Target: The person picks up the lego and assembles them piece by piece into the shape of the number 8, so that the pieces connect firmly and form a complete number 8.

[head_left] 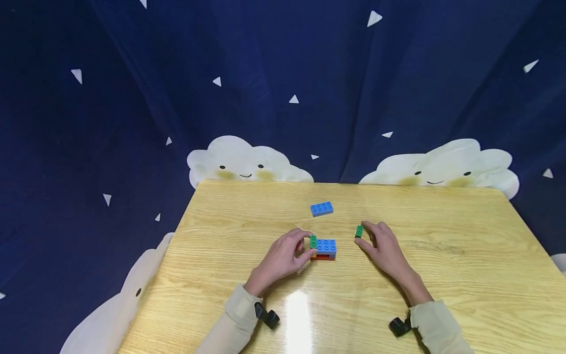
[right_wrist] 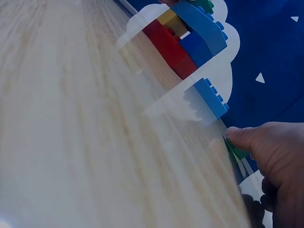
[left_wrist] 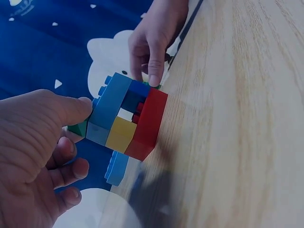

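A small block stack stands mid-table, with a red brick (left_wrist: 149, 123) at the bottom, a yellow brick (left_wrist: 122, 135) and a dark blue brick (right_wrist: 195, 48) as its two supports, and a light blue brick (head_left: 326, 245) across the top. On the left end of that top brick is a green two-stud brick (head_left: 313, 241). My left hand (head_left: 284, 252) pinches this green brick between thumb and finger. To the right of the stack, my right hand (head_left: 383, 250) pinches another green brick (head_left: 359, 231) from its two ends, low over the table.
Behind the stack lies a loose blue eight-stud brick (head_left: 322, 209) on the wooden table (head_left: 460, 255). A dark blue curtain (head_left: 265, 73) with white triangles and clouds hangs beyond the table's far edge.
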Action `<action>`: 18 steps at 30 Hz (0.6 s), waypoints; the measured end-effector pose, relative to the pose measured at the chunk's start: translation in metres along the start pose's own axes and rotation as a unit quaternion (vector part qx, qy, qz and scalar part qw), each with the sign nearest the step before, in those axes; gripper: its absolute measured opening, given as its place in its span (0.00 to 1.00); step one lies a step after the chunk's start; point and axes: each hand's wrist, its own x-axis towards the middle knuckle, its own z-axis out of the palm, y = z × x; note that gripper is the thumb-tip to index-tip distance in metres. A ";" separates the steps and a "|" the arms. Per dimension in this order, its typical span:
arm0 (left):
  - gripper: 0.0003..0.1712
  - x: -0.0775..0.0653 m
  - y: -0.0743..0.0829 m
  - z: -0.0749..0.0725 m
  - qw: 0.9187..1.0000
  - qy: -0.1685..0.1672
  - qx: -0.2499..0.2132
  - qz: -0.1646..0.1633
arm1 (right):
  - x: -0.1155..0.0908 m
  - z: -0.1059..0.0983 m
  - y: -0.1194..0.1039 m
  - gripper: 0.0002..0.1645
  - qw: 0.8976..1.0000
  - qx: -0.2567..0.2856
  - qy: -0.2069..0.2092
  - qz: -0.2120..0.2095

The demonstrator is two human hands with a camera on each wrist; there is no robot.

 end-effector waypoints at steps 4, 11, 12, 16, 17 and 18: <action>0.23 -0.001 -0.001 0.001 1.000 -0.001 -0.002 -0.005 | 0.000 0.001 -0.001 0.30 1.000 -0.006 -0.007 0.011; 0.22 -0.001 -0.001 0.002 1.000 0.002 -0.005 -0.004 | 0.000 0.002 -0.004 0.25 1.000 0.005 -0.011 0.003; 0.22 -0.001 -0.001 0.002 1.000 0.002 -0.005 -0.004 | 0.000 0.002 -0.005 0.25 1.000 0.009 -0.012 0.001; 0.22 0.000 0.000 0.002 1.000 0.003 -0.006 -0.004 | 0.000 0.002 -0.007 0.25 1.000 0.016 -0.013 -0.008; 0.22 0.000 0.000 0.002 1.000 0.003 -0.007 -0.004 | 0.000 0.001 -0.008 0.25 1.000 0.019 -0.014 -0.010; 0.22 0.000 0.000 0.002 1.000 0.003 -0.007 -0.004 | 0.000 0.001 -0.009 0.25 1.000 0.020 -0.015 -0.013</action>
